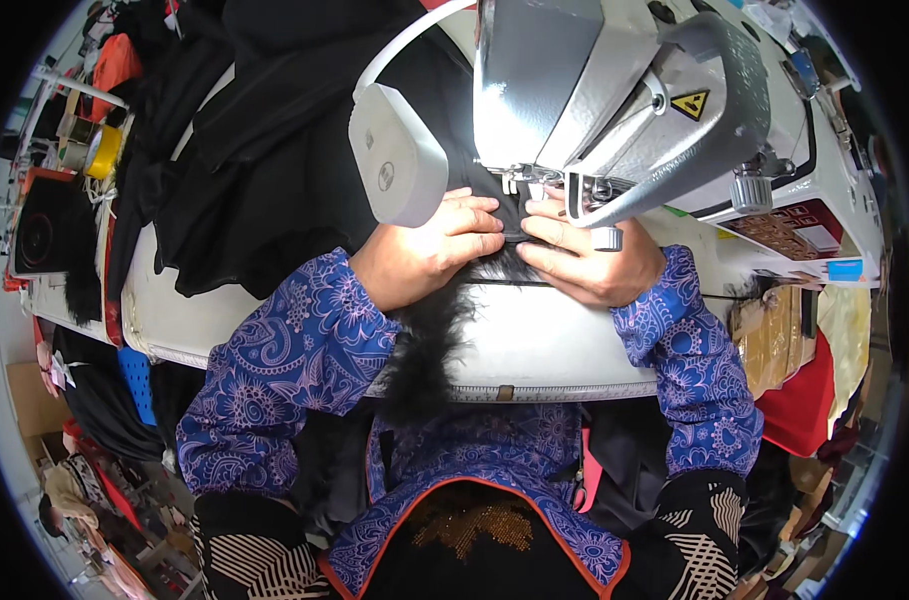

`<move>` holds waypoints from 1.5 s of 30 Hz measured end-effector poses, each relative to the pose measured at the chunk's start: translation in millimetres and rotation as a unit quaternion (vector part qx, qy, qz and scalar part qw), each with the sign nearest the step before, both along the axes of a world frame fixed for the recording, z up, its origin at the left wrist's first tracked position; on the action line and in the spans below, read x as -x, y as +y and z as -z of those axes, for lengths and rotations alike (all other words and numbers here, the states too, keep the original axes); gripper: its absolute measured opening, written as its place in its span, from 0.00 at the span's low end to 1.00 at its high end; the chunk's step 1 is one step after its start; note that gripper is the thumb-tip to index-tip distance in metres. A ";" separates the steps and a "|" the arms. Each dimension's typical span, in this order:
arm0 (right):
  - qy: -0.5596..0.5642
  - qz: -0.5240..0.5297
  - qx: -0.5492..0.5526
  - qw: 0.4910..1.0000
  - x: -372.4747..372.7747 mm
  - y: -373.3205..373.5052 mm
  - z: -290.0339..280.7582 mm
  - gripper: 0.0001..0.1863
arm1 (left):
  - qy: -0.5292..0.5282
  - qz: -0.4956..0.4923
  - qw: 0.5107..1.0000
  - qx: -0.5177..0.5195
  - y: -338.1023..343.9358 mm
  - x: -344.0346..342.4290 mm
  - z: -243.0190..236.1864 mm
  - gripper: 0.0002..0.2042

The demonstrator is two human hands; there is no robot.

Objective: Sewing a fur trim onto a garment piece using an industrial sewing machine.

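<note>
My left hand (429, 250) and my right hand (596, 262) lie facing each other on a soft, matt black fabric (284, 140), just in front of the metal presser foot (517, 183) of a grey-and-white sewing machine (534, 75). The fingers of my left hand extend to the right, slightly bent, their tips on the cloth; those of my right hand extend to the left, and a narrow strip of cloth shows between the two sets of fingertips. Both thumbs are hidden, so I cannot tell whether either hand pinches the fabric or merely presses it flat.

The black fabric covers the rear left part of a glossy white sewing table (564, 335) in loose folds, and its worked portion reaches the presser foot. A fluffy black fur-like trim (424, 350) emerges below my hands and crosses the front edge of the table, left of its middle. Along that edge runs a pale measuring strip with fine marks (564, 392). The machine occupies the rear right part of the table; a white rounded housing on a curved arm (399, 150) stands over the fabric, just above my left hand (its lower end comes close to my knuckles in this view). Beyond the table's left edge are a yellow spool (104, 152) and a black box with a round front (46, 228).
</note>
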State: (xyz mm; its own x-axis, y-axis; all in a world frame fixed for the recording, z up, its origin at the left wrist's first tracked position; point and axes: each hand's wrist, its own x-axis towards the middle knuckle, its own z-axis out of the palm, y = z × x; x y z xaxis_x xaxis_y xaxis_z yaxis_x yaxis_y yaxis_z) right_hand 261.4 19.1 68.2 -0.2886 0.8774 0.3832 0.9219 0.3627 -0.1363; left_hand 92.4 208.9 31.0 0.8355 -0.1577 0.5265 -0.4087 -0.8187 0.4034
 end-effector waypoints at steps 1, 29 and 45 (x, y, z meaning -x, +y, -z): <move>-0.003 -0.005 0.003 1.000 -1.6 -0.4 3.3 0.16 | 0.000 0.000 1.000 0.000 0.3 0.5 0.2 0.13; -0.007 0.146 0.034 0.989 4.0 -1.5 16.4 0.19 | 0.068 -0.013 0.994 -0.082 28.7 -10.4 3.6 0.16; 0.081 0.205 0.047 0.974 -2.8 3.7 31.2 0.15 | 0.049 0.024 0.997 -0.051 43.9 -20.4 8.4 0.14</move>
State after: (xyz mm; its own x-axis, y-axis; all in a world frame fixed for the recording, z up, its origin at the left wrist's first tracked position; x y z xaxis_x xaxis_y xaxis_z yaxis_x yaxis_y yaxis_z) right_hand 264.2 22.8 36.9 0.1520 0.9392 0.3078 0.9503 -0.0533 -0.3066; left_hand 112.8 252.7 22.6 0.8721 -0.2478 0.4220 -0.4117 -0.8377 0.3589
